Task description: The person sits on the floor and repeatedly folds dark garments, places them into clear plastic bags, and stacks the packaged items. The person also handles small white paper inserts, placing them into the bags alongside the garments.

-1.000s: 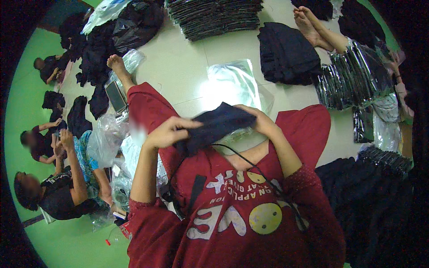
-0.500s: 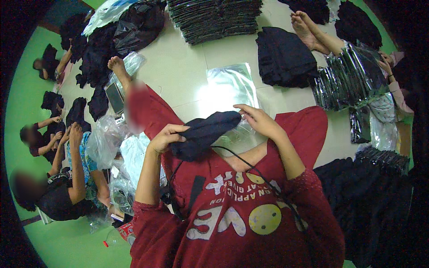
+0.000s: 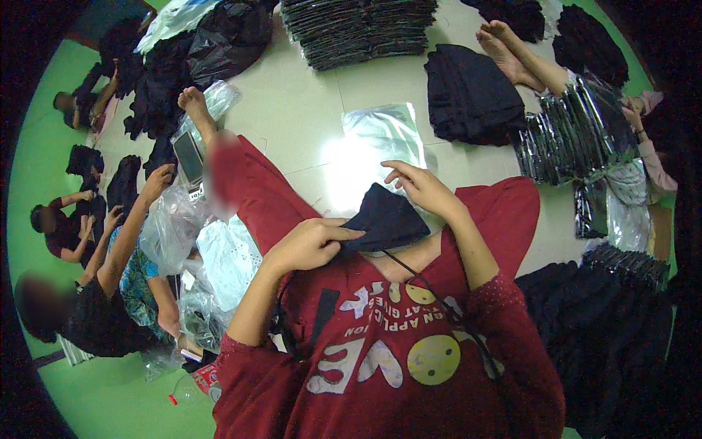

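A folded black cloth [image 3: 387, 223] hangs over my lap, now bent into a peaked, roughly triangular shape. My left hand [image 3: 311, 245] grips its left corner, with the forefinger stretched along the fabric. By the upper right edge of the cloth is my right hand [image 3: 420, 189], its fingers apart and slightly curled; whether a fingertip touches the fabric is hard to see. On the floor just beyond the cloth lie flat clear plastic bags [image 3: 395, 128], partly washed out by glare.
A stack of packed black items [image 3: 358, 33] stands ahead, with a black cloth pile [image 3: 472, 95] to its right. Another dark cloth heap [image 3: 585, 336] lies at my right. On my left are loose plastic bags [image 3: 172, 230], a phone [image 3: 189, 157] and seated co-workers [image 3: 102, 307].
The black cloth has shifted right and turned from a long flat fold to a peaked one. My left hand moved right with it. A co-worker's arm on the left now reaches farther forward.
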A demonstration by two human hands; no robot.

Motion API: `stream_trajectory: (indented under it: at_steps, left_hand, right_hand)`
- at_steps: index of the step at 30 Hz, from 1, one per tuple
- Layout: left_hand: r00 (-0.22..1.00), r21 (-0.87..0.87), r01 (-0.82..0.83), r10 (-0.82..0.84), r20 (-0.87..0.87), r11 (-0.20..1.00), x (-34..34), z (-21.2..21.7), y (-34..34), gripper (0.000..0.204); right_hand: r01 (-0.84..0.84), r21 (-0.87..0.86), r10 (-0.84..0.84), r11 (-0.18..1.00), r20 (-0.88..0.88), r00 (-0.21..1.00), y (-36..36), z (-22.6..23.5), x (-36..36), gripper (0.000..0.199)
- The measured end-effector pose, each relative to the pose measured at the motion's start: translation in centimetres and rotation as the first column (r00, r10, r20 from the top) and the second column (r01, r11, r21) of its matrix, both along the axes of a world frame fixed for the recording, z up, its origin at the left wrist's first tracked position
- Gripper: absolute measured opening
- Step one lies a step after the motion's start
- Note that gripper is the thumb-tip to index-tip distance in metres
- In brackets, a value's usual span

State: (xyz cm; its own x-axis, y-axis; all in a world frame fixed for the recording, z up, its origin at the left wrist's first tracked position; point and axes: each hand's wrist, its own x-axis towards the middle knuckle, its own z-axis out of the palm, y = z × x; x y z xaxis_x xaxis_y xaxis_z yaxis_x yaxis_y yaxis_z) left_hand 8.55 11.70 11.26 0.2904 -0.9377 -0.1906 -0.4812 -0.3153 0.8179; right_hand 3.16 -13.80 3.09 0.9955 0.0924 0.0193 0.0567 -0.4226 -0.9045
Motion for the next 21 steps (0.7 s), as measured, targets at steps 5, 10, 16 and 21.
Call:
stream_trajectory:
  at_steps: [5,10,16,21]
  left_hand:
    - [0.982,0.061,-0.154,0.160,-0.104,0.986,2.5,-2.0,0.7,0.046]
    - [0.975,-0.007,-0.200,0.198,-0.104,0.980,2.6,-3.3,1.2,0.046]
    - [0.985,-0.135,-0.164,0.169,0.024,0.977,1.8,-3.6,1.0,0.045]
    - [0.974,0.039,-0.192,0.195,-0.117,0.981,2.9,-6.4,0.4,0.044]
  right_hand:
    - [-0.025,0.018,0.025,1.000,-0.048,0.999,-0.1,-0.1,0.3,0.043]
    - [-0.070,0.036,0.072,0.997,-0.054,0.996,-0.2,-0.7,2.2,0.044]
    - [-0.113,0.140,0.125,0.984,-0.082,0.989,0.7,-2.4,4.9,0.046]
    - [-0.123,0.120,0.144,0.985,-0.180,0.973,1.5,-4.7,5.4,0.048]
